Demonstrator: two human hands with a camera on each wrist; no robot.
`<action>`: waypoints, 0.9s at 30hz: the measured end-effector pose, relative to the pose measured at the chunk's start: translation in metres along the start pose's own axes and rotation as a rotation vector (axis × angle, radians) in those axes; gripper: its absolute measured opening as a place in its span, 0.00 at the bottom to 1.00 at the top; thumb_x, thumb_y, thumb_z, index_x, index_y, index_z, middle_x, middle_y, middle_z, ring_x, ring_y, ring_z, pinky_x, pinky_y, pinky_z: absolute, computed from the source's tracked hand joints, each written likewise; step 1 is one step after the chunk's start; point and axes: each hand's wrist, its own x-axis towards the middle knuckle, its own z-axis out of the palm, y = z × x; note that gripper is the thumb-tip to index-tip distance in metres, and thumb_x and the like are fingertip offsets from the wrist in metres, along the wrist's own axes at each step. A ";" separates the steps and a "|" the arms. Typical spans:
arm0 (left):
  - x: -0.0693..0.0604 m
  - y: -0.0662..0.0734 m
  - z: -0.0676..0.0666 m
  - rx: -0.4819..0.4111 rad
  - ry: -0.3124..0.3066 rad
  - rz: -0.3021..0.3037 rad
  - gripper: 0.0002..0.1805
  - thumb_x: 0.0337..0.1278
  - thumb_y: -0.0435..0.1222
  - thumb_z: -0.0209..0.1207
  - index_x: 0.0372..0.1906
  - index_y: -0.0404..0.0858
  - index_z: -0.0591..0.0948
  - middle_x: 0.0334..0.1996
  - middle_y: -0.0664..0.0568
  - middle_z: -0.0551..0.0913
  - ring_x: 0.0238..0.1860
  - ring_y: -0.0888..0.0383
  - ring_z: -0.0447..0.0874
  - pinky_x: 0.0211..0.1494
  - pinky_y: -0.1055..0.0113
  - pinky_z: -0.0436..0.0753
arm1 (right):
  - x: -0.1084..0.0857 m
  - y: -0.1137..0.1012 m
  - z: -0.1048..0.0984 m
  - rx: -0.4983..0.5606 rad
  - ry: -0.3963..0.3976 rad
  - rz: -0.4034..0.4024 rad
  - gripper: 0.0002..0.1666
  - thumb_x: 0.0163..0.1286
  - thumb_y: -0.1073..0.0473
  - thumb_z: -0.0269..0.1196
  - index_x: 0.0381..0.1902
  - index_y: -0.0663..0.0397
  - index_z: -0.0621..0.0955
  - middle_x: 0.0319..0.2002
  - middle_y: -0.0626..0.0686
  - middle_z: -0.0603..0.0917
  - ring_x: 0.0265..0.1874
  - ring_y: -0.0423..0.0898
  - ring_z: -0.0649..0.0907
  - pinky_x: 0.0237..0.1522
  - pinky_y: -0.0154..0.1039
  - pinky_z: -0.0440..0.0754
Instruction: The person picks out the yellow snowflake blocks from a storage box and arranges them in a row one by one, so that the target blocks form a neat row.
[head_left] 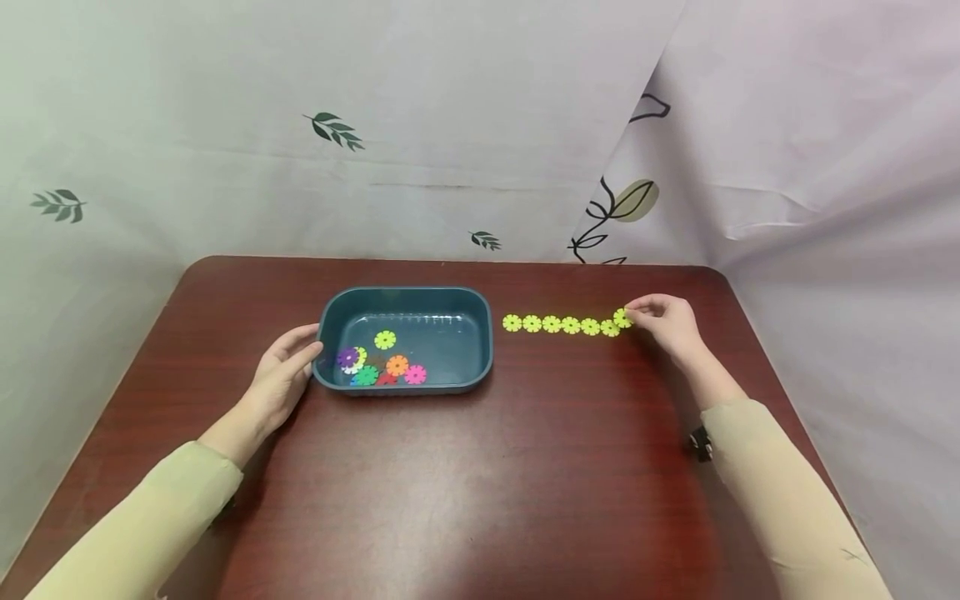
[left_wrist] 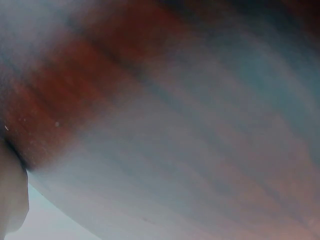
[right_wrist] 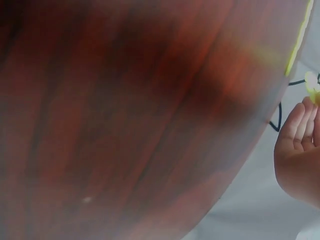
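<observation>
My right hand [head_left: 667,323] pinches a yellow-green snowflake disc [head_left: 622,317] between thumb and fingertips. It overlaps the right end of a straight row of yellow-green snowflake discs [head_left: 552,324] lying on the table. In the right wrist view the hand [right_wrist: 297,150] holds the disc [right_wrist: 312,86] up at the right edge. My left hand [head_left: 281,375] grips the left end of a dark blue-grey plastic tray [head_left: 491,350], thumb at the rim. The left wrist view is mostly blurred table, with a bit of hand [left_wrist: 12,192] at the left edge.
Inside the tray, a yellow-green disc [head_left: 385,339] lies apart from a loose cluster with purple [head_left: 347,357], green [head_left: 367,375], orange [head_left: 397,365] and pink [head_left: 415,374] discs. The reddish-brown table [head_left: 480,483] reaches a pale leaf-patterned curtain [head_left: 450,150] behind.
</observation>
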 end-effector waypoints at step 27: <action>0.000 -0.001 0.000 -0.016 -0.005 0.012 0.16 0.77 0.25 0.56 0.51 0.48 0.87 0.48 0.61 0.90 0.49 0.68 0.86 0.57 0.78 0.82 | 0.002 0.025 -0.005 -0.182 -0.042 -0.050 0.14 0.75 0.59 0.69 0.48 0.68 0.88 0.39 0.64 0.92 0.28 0.25 0.78 0.36 0.27 0.75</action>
